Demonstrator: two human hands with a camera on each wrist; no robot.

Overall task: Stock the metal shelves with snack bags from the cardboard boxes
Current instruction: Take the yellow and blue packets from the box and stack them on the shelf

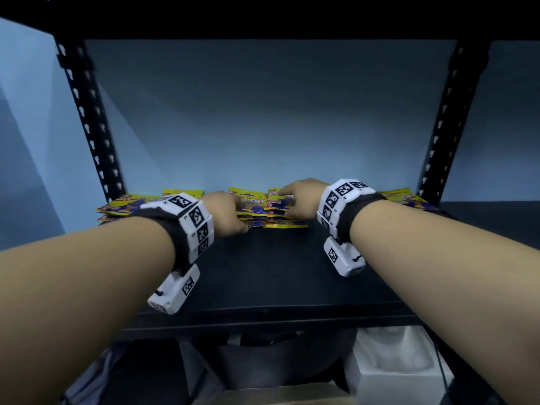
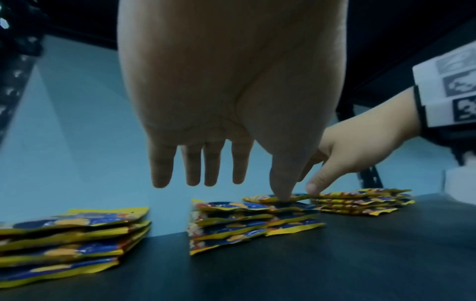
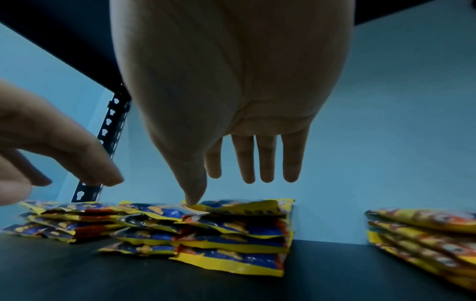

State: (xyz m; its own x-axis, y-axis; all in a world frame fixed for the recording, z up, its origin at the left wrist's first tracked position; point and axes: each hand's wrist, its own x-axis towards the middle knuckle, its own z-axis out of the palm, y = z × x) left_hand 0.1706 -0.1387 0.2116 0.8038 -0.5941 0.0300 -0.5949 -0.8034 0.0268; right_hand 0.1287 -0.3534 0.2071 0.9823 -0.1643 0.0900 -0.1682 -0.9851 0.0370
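Both thumbs touching snack bags (image 1: 264, 210), left hand (image 1: 225, 211), right hand (image 1: 298, 200), print blurred

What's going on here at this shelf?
A person is stocking a dark metal shelf with yellow-and-blue snack bags. Several flat stacks already sit along the back. Both hands are reaching over the two middle stacks: the left hand has its thumb pressing on the top bag, and the right hand touches the top of the neighbouring stack with its thumb. The other fingers are straight and grip nothing. More stacks lie to the left and right.
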